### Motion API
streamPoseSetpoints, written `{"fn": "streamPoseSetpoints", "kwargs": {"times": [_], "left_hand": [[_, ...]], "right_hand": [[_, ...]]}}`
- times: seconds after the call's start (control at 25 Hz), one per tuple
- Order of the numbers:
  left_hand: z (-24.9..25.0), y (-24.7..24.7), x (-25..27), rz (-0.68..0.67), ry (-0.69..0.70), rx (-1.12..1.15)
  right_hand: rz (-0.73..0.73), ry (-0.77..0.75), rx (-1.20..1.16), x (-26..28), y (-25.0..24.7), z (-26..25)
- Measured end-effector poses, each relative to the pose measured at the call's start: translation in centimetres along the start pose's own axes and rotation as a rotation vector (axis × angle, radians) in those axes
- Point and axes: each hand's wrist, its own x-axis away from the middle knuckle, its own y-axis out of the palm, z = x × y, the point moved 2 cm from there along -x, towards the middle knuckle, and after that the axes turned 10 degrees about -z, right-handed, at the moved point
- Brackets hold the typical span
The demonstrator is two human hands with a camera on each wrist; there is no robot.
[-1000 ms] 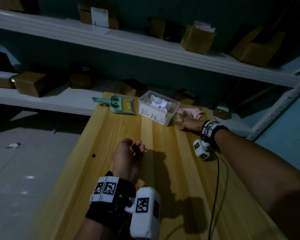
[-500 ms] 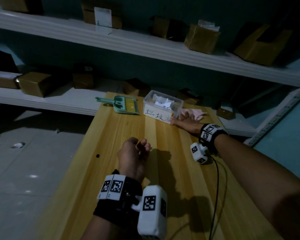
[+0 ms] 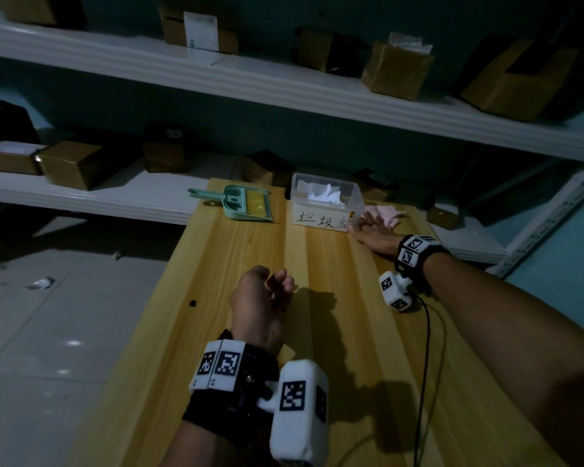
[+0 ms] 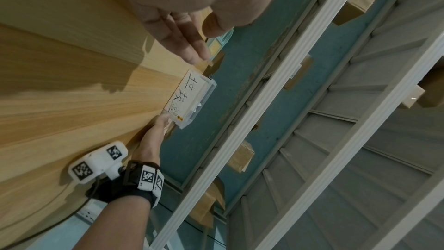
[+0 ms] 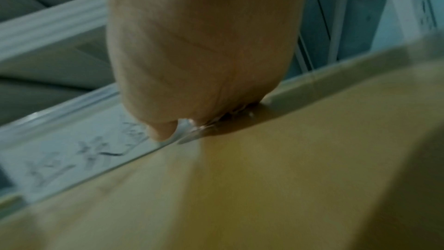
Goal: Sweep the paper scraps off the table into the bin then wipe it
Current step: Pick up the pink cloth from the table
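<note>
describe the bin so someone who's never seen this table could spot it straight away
Start at the long wooden table and go to its far end, under the white wall shelves. The bin stands there, right of the green dustpan, with the right hand against its right front corner. It is the only clear plastic box, with white paper scraps inside and a white handwritten label.

One clear bin (image 3: 324, 210), one green dustpan (image 3: 241, 205), one pink cloth (image 3: 386, 212). Two hands (each wearing a tracker). Paper scraps (image 3: 322, 193) too heaped to count.
</note>
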Motion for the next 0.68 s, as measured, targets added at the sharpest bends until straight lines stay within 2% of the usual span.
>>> {"fn": "streamPoseSetpoints", "kwargs": {"times": [0.2,0.4,0.56,0.68], "left_hand": [[-0.1,-0.2,0.4,-0.022,-0.019,-0.009],[0.1,-0.2,0.9,-0.007,-0.011,0.001],[0.0,-0.1,1.2,-0.012,-0.010,-0.004],[-0.2,-0.1,1.5,-0.024,-0.002,-0.011]], "right_hand": [[0.055,0.074,0.047,-0.1,-1.0,3.9],[0.099,0.380,-0.137,1.0,-0.3,8.4],[0.183,0.475,-0.350,2.5,-0.3,8.4],[0.188,0.467,-0.288,3.0,0.3,7.2]]}}
